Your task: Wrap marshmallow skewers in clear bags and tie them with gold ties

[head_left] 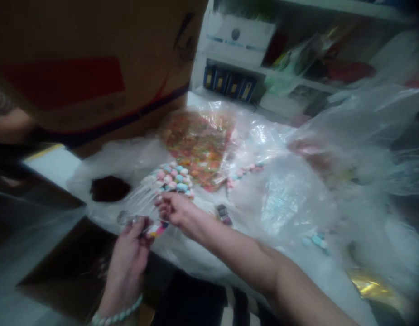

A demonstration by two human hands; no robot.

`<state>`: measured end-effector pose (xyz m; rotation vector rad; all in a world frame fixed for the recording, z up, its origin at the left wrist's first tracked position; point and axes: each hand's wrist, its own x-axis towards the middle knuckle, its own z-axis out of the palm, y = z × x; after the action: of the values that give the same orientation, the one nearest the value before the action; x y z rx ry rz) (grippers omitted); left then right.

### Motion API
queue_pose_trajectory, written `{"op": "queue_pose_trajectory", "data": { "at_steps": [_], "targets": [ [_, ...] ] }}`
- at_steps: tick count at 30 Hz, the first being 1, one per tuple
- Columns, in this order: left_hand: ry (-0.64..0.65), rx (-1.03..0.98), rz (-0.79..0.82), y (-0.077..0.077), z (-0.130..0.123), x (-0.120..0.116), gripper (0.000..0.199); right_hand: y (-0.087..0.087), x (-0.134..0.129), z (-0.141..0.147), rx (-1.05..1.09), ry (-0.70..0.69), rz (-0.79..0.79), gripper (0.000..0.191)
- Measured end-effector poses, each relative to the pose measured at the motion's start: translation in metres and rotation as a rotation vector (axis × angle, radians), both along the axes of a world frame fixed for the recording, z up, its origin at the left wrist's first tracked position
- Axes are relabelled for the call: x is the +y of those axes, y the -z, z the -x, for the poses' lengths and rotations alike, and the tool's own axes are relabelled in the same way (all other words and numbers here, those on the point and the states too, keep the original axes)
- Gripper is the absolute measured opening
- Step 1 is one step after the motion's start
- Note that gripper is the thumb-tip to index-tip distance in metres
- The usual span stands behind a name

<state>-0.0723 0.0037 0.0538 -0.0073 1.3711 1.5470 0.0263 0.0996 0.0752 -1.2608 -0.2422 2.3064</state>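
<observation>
Cardboard carton: a brown carton point(76, 63) with a red panel and dark band, filling the upper left of the view, close to the camera

Plastic: loose clear plastic sheeting point(263, 213) spreads over the white tabletop point(53, 165), with gold foil point(370, 285) showing at its lower right

Shelving: a white shelf unit point(234, 50) stands beyond, holding blue boxes point(229, 83) and bagged goods

Other arm: a tattooed forearm point(5, 113), apparently a co-worker's, enters at the left edge

Work in hand: both hands are on a clear sleeve of pastel candies point(171, 179), working at its near end

Left hand point(127, 258): fingers curled in a narrow grip on the sleeve's lower end, a beaded bracelet point(116, 314) at the wrist

Right hand point(175, 213): reaches across, fingertips point(160, 203) against the sleeve just below the candies; pressure cannot be told

Sleeve's place: held just above the table, between both hands, beside a bag of orange gummy candies point(195, 149)

Calls for: a steady two-handed hold, judging by the thin film

Nearby: a small packet point(223, 214) lies just beyond the right hand
</observation>
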Motion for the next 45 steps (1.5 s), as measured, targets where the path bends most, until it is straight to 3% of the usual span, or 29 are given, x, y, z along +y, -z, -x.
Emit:
{"op": "queue_pose_trajectory", "data": {
  "at_steps": [4,8,14,16,19,23,28,30,34,37,43,45],
  "targets": [
    [0.019,0.021,-0.029,0.001,0.007,-0.002,0.012,0.0,0.005,0.011,-0.034,0.091,-0.01,0.034],
    [0.034,0.0,-0.058,0.002,0.012,-0.002,0.015,-0.005,-0.01,0.0,-0.035,0.151,-0.132,0.031],
    [0.034,0.059,-0.017,0.0,0.001,-0.003,0.012,-0.001,-0.049,-0.069,-0.362,-0.002,-0.832,0.021],
    [0.043,0.048,-0.023,0.001,-0.009,-0.002,0.01,0.003,-0.064,-0.096,-0.476,-0.032,-0.976,0.018],
    [0.091,-0.028,-0.059,0.002,-0.028,0.002,0.008,0.009,-0.089,-0.126,-0.455,-0.066,-0.861,0.012],
    [0.157,-0.139,-0.113,-0.001,-0.059,0.013,0.003,0.015,-0.11,-0.144,-0.381,0.084,-0.699,0.015],
    [0.191,-0.098,-0.147,-0.014,-0.093,0.021,0.008,0.016,-0.101,-0.151,-0.491,0.358,-0.75,0.016],
    [0.227,-0.046,-0.189,-0.015,-0.103,0.021,0.009,0.016,-0.097,-0.15,-0.507,0.408,-0.764,0.016],
    [0.275,0.119,-0.246,-0.007,-0.119,0.018,0.023,0.016,-0.096,-0.141,-0.305,0.362,-0.637,0.02],
    [0.297,0.201,-0.252,-0.002,-0.129,0.016,0.025,0.019,-0.097,-0.136,-0.271,0.338,-0.544,0.027],
    [0.266,0.055,-0.187,-0.002,-0.138,0.019,0.036,0.031,-0.087,-0.142,-0.146,0.384,-0.437,0.03],
    [0.326,0.032,-0.142,-0.001,-0.137,0.019,0.037,0.036,-0.083,-0.147,-0.162,0.364,-0.471,0.028]
  ]
}}
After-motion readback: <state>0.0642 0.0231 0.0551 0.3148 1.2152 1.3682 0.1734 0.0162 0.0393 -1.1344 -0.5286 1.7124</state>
